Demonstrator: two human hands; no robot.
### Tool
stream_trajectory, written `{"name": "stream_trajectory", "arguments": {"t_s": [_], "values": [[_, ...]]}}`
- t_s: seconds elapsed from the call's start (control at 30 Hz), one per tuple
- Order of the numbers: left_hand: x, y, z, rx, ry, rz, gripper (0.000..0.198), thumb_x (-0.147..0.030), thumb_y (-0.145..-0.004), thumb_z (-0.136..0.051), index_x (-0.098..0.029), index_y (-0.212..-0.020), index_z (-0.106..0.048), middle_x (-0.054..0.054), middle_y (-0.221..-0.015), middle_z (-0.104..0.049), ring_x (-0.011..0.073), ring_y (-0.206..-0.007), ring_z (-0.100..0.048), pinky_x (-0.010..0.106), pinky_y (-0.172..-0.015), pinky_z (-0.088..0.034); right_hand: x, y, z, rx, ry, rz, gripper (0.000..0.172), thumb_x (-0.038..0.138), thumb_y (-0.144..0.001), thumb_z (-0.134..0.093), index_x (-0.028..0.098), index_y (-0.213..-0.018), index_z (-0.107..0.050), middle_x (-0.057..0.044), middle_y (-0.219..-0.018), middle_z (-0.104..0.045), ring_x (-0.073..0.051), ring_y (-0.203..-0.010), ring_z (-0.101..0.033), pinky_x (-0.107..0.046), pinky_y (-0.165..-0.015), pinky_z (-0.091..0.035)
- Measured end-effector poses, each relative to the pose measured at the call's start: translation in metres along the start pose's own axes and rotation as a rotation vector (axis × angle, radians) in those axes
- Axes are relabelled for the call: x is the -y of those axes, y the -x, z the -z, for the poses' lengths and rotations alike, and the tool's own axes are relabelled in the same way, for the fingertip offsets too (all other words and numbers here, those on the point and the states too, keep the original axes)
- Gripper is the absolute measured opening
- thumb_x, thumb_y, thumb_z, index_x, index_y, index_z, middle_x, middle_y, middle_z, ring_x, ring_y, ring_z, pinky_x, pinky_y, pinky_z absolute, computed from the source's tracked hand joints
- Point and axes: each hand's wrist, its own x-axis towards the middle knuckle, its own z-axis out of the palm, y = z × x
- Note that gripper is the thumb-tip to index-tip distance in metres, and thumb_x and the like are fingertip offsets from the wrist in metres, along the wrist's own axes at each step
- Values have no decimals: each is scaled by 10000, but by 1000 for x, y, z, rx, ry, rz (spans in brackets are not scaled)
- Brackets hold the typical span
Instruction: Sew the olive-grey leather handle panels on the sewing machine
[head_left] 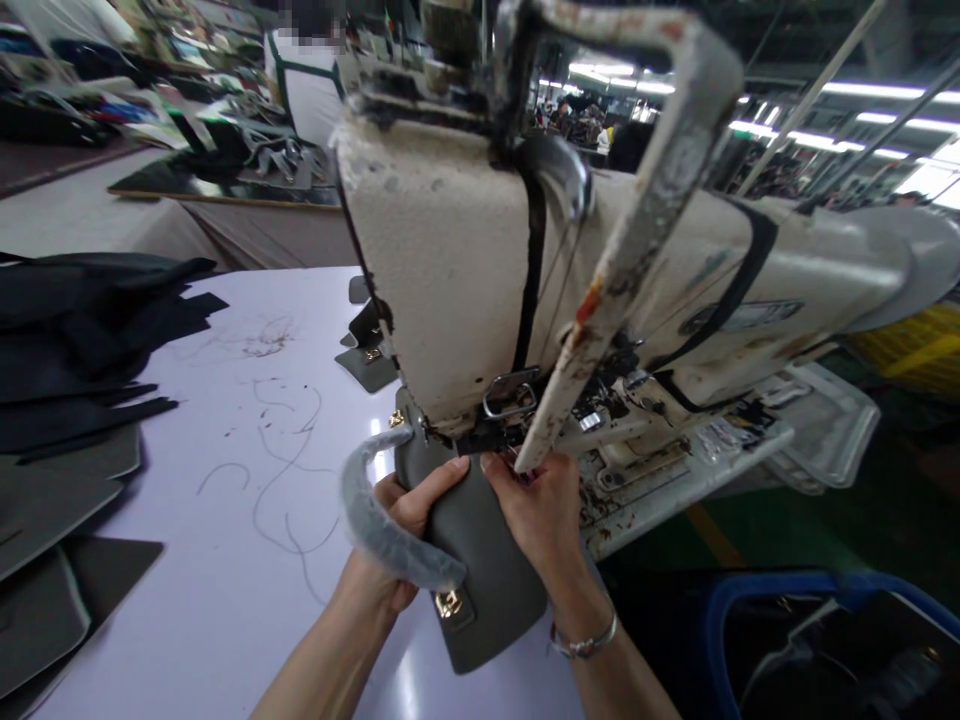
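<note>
A dark grey panel [487, 545] with gold-coloured fittings lies under the head of a worn cream sewing machine [450, 260]. A curved handle [375, 525] in clear wrap is joined to it. My left hand [409, 520] reaches through the handle and grips the panel's left side, thumb on top. On the right, close to the machine's foot, my right hand [536, 500] pinches the panel's edge; some of its fingers are hidden behind the machine's slanting bar [592, 320]. The needle area is too dark to make out.
Black pieces [82, 330] and grey panels [60, 500] are piled at the left of the white table [225, 590]. Loose threads lie mid-table. A blue-rimmed bin [716, 640] stands at the lower right, a clear tray [847, 430] behind. A person [307, 85] is beyond.
</note>
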Motion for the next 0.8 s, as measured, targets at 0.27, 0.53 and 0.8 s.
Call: {"name": "stream_trajectory", "arguments": {"t_s": [0.27,0.53,0.8], "values": [[-7,-9,6,12,-99,-70,472,-324,-568,-894,-73,-942,-756,162,-821,-782,258,-599,-720,283,-507,-590,-4,5,-11,-60,-46,-40,312,330,-812,-685,167,-552,-633,9,-503,-573,-123,-496,-493,-241,-504,-340],[-19,-20,10,87,-139,-85,416,-267,-527,-920,-106,-874,-755,121,-746,-773,248,-574,-713,273,-488,-586,-10,9,-21,-81,-144,-145,367,354,-809,-682,172,-515,-557,29,-484,-505,-108,-485,-452,-233,-485,-313],[-27,-29,15,152,-230,-14,288,-225,-595,-848,-43,-783,-726,92,-611,-728,197,-464,-649,289,-456,-547,-4,11,-22,-78,-194,-202,373,350,-790,-692,181,-484,-560,32,-445,-514,-106,-444,-440,-235,-471,-311]]}}
